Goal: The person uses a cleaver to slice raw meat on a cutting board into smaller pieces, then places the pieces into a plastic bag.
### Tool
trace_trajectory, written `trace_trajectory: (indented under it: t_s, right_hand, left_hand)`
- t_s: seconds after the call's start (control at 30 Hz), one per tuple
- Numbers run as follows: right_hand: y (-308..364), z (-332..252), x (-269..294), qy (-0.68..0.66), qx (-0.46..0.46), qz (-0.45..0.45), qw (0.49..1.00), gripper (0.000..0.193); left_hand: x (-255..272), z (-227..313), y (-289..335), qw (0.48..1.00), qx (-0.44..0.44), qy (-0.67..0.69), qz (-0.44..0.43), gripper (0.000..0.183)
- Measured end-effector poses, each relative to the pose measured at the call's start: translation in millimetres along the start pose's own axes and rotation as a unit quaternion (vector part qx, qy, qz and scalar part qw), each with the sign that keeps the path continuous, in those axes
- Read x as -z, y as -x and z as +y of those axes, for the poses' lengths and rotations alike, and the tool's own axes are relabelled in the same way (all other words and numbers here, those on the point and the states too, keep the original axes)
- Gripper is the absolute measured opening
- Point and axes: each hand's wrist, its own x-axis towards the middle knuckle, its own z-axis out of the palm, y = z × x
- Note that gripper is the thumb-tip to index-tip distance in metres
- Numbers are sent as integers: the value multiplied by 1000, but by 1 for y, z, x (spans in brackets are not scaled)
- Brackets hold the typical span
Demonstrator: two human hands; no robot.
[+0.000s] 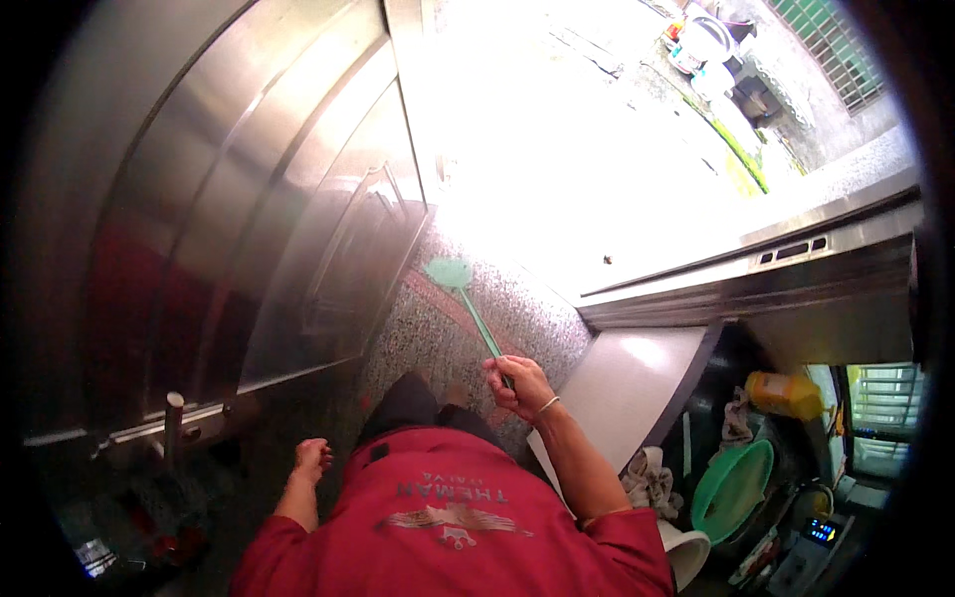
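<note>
One green fly swatter [477, 315] is gripped in the right hand [522, 386], its head held out over the floor [537, 318] near the metal door [298, 199] at left, which could be struck by a wide swing. Whether the curled left hand [313, 456] is empty cannot be told.

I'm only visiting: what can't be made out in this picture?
All in the head view:
The gripped part of the green swatter: covered by the right hand.
The inside of the left hand: hidden by its own curl.
The bright area beyond the metal door: washed out by glare.
The white container: partly covered by the red sleeve.
</note>
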Motion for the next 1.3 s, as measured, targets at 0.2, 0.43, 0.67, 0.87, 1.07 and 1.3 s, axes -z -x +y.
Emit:
trace_trajectory:
  t_s: [0.2, 0.43, 0.67, 0.87, 1.07, 1.3]
  right_hand:
    - [-55, -84, 15, -36, 54, -23, 998, 31]
    - [-124, -196, 29, -49, 59, -22, 997, 33]
    - [-194, -296, 54, -66, 54, 16, 996, 30]
    - [-273, -372, 75, -52, 68, 41, 995, 30]
    - [-372, -465, 78, 132, 84, 132, 979, 25]
    - [-502, -570, 102, 470, 291, 273, 788, 49]
  left_hand:
    - [-78, 39, -36, 992, -53, -100, -48, 17]
    - [-115, 88, -166, 939, -181, -273, -108, 15]
    - [-200, 248, -118, 984, -106, -124, -67, 18]
    - [-230, 287, -107, 965, -197, -159, -74, 17]
    - [-211, 154, -228, 779, -504, -372, 7, 23]
    - [-294, 164, -159, 950, -266, -156, 56, 22]
